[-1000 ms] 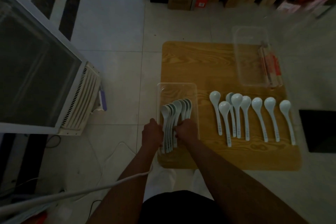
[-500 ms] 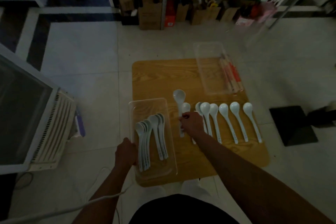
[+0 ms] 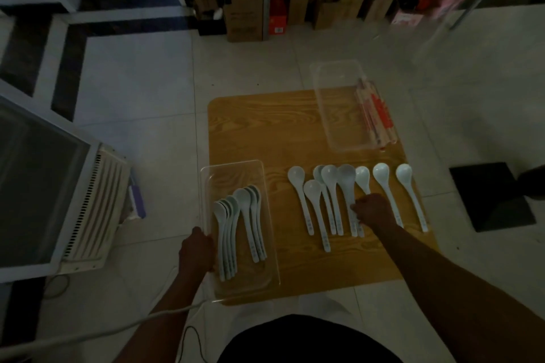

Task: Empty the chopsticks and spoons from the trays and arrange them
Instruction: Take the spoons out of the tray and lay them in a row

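Cooler [image 3: 59, 194] with a white vent panel stands at far left on the tiled floor. Left hand [image 3: 197, 253] grips the near-left edge of the near tray [image 3: 206, 183], fingers curled over the rim; this clear tray lies on the left edge of the wooden board [image 3: 259, 127] and overhangs its near edge. Tray spoons [image 3: 239, 224], two nested bunches, lie lengthwise in it with bowls pointing away from the person. Right of the tray, loose spoons [image 3: 312, 209] lie in a row on the board, bowls away, handles toward the person; the middle ones overlap, the two at right lie apart. Right hand [image 3: 373, 211] rests knuckles-up over the handles in the middle of the row, closed around one or two handles; exact count cannot be told. Far tray [image 3: 324, 91], clear, sits at the board's far-right corner, with chopsticks [image 3: 376, 115] in red-printed sleeves along its right side. Dark mat [image 3: 489, 194] lies on the floor at right.
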Demonstrator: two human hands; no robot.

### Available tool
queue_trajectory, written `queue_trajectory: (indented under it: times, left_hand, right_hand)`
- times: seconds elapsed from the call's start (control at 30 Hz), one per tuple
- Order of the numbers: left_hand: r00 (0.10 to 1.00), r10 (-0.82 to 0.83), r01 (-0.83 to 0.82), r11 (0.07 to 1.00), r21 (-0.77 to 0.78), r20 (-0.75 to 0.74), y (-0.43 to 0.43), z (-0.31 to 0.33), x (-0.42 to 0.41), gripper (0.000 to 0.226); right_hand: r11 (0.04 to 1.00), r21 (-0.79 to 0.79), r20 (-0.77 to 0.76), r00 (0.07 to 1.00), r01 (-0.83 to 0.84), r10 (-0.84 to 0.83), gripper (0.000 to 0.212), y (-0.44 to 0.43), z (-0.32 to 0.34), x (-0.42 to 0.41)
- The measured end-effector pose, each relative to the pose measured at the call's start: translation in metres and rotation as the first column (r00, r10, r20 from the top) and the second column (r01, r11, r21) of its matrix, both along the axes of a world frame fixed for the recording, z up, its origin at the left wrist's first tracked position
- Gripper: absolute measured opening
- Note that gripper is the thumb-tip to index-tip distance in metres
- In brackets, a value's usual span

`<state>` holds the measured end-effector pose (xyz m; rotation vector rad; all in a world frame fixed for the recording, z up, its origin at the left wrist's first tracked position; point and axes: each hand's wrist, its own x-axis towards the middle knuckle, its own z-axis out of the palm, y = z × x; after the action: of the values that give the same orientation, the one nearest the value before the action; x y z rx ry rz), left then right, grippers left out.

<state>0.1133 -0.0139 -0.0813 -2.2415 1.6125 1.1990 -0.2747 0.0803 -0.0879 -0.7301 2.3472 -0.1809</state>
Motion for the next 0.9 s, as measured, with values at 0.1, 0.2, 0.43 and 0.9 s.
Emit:
queue_trajectory:
  times: [0.1, 0.2, 0.43, 0.9]
  left_hand:
    - [1.000, 0.013, -0.013, 1.000, 0.018, 0.017, 0.000, 0.001, -0.003, 0.017]
    - [0.999, 0.016, -0.017, 1.000, 0.026, 0.028, 0.000, 0.001, -0.006, 0.017]
    - [0.998, 0.033, -0.035, 0.999, 0.036, 0.049, -0.001, 0.001, -0.009, 0.018]
    - [0.996, 0.040, -0.040, 0.999, 0.009, 0.074, 0.001, -0.003, -0.009, 0.018]
  right_hand:
    - [1.000, 0.011, 0.001, 1.000, -0.025, 0.025, 0.022, -0.005, -0.005, 0.003]
    - [1.000, 0.009, 0.006, 1.000, -0.007, 0.007, 0.019, -0.007, -0.008, 0.003]
    - [1.000, 0.020, 0.015, 1.000, 0.024, -0.024, 0.023, -0.008, -0.014, -0.002]
    - [0.994, 0.043, 0.037, 0.994, 0.099, -0.100, 0.022, -0.010, -0.017, -0.005]
